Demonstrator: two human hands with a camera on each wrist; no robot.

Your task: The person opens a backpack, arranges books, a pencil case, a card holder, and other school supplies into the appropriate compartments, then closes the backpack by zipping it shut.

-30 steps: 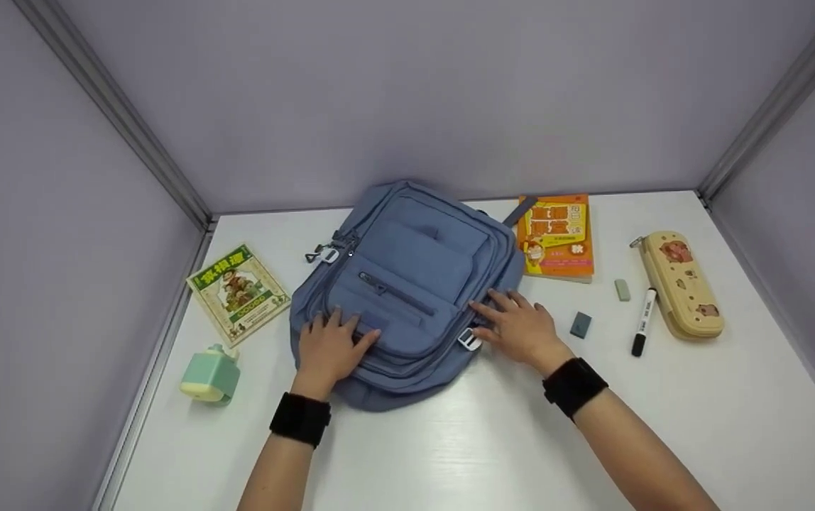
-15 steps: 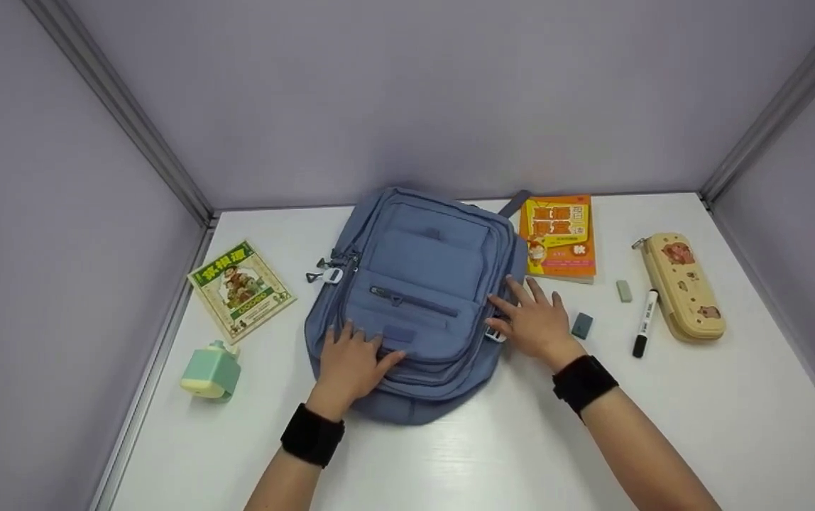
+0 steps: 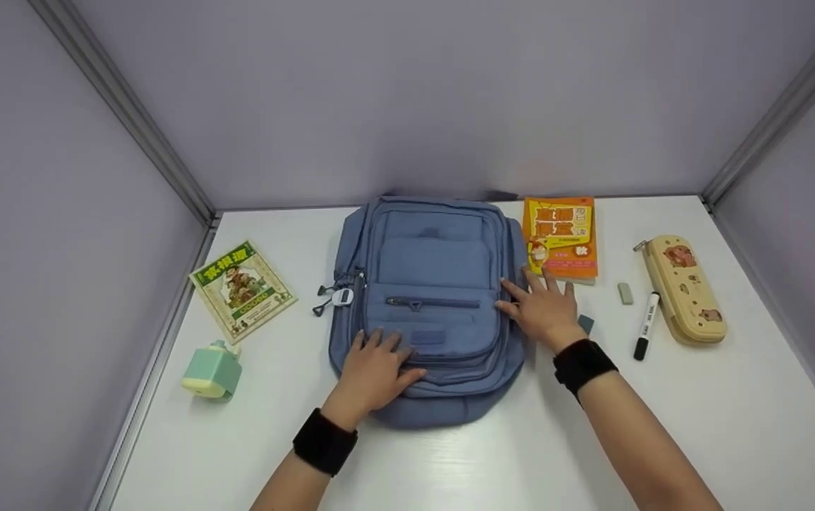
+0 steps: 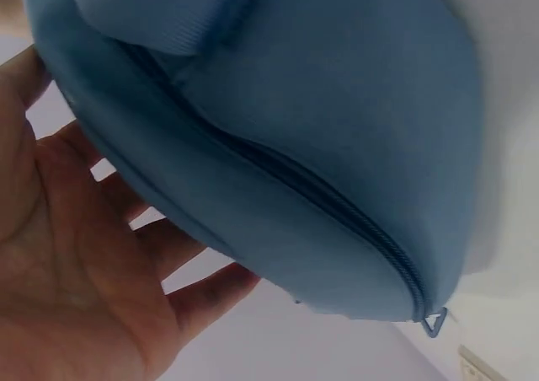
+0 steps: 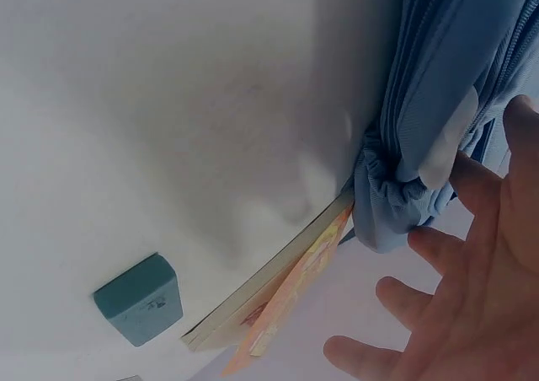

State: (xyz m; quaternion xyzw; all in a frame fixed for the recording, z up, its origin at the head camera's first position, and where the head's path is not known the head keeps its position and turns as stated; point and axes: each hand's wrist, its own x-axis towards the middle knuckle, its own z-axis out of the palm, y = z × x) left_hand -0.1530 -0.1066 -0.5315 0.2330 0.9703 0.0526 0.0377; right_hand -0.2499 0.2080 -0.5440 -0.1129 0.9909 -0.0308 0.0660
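Observation:
A blue backpack [image 3: 427,284] lies flat in the middle of the white table [image 3: 493,461], front pockets up and zips closed. My left hand [image 3: 378,363] rests flat on its lower left corner with fingers spread. In the left wrist view the palm [image 4: 67,254] lies against the blue backpack [image 4: 303,136], near a zip pull [image 4: 434,322]. My right hand [image 3: 541,305] lies open against the bag's right edge, fingers straight. The right wrist view shows those fingers [image 5: 459,313] beside the blue backpack [image 5: 446,94].
An orange book [image 3: 561,238] lies right of the bag, a green book [image 3: 241,289] and a mint green block [image 3: 212,372] to its left. A dark eraser [image 3: 586,324], light eraser [image 3: 625,292], marker [image 3: 645,325] and yellow pencil case [image 3: 684,287] lie right. Walls enclose three sides.
The backpack has been turned clockwise and now lies square to the table's edge. Both hands went with it, the left rightward and the right toward the orange book.

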